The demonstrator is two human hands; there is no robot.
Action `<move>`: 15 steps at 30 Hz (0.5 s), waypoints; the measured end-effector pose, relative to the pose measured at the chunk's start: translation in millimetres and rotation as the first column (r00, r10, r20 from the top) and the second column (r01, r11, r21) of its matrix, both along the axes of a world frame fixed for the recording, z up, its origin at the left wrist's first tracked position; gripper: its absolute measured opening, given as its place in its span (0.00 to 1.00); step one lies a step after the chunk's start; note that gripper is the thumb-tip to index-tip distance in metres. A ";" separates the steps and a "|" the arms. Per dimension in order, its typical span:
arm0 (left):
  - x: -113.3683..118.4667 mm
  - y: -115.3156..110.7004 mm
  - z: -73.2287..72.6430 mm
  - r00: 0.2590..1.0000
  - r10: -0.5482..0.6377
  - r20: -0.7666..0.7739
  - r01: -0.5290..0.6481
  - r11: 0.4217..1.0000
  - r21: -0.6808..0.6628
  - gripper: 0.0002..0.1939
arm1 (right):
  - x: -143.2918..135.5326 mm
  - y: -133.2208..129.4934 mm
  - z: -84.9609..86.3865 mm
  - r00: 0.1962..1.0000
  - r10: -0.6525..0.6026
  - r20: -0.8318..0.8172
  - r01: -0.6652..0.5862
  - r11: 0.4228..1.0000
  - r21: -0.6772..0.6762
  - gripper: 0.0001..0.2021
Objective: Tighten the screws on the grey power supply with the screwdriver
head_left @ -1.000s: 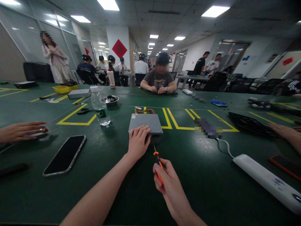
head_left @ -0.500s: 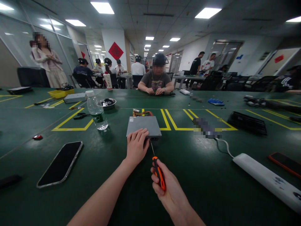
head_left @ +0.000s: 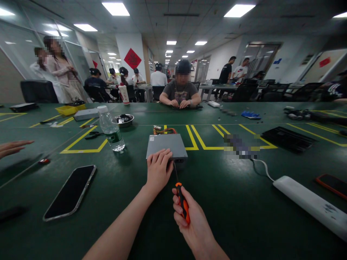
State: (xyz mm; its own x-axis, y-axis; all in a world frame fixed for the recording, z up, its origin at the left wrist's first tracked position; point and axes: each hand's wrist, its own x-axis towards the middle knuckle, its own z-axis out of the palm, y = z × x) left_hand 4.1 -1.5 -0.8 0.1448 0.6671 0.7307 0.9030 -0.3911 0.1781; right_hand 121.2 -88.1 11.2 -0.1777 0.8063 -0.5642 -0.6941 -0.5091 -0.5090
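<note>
Surface: green and broad, marked with yellow tape lines; my surface (head_left: 157, 233) lies open between my forearms, and bare again from my right forearm to the power strip.
Power strip: the white power strip (head_left: 309, 206) slants along the right, well apart from my hands.
Box: the grey metal box (head_left: 162, 142) lies flat in the middle, just beyond my hands, its near edge facing me.
Bottle: the clear bottle (head_left: 111, 131) stands upright, left of the box, with a gap between.
Left grip: my left grip (head_left: 158, 169) is loosely open, palm down, fingers over the box's near edge and onto its top.
Right grip: my right grip (head_left: 189, 215) is closed around the screwdriver's handle.
Phone: the phone (head_left: 70, 193) lies near left, room between it and my left forearm.
Screwdriver: the orange and black screwdriver (head_left: 182, 203) points away from me, shaft up to the box's near side; I can't tell whether its tip touches.
Wires: the coloured wires (head_left: 168, 131) bunch at the box's far edge.
</note>
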 end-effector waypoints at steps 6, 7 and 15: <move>0.0 0.5 0.3 1.000 -0.003 -0.004 0.003 1.000 -0.008 0.13 | 12.4 -10.4 0.4 0.996 -0.072 0.046 0.070 0.996 0.052 0.17; 0.0 0.6 0.3 1.000 -0.004 -0.005 0.004 1.000 -0.006 0.13 | 16.3 -11.7 0.3 0.994 -0.090 0.055 0.086 0.993 0.079 0.19; -0.4 0.5 -0.4 1.000 -0.010 -0.004 0.010 1.000 0.004 0.13 | 31.7 -9.8 -6.1 0.989 -0.115 0.089 0.103 0.987 0.123 0.23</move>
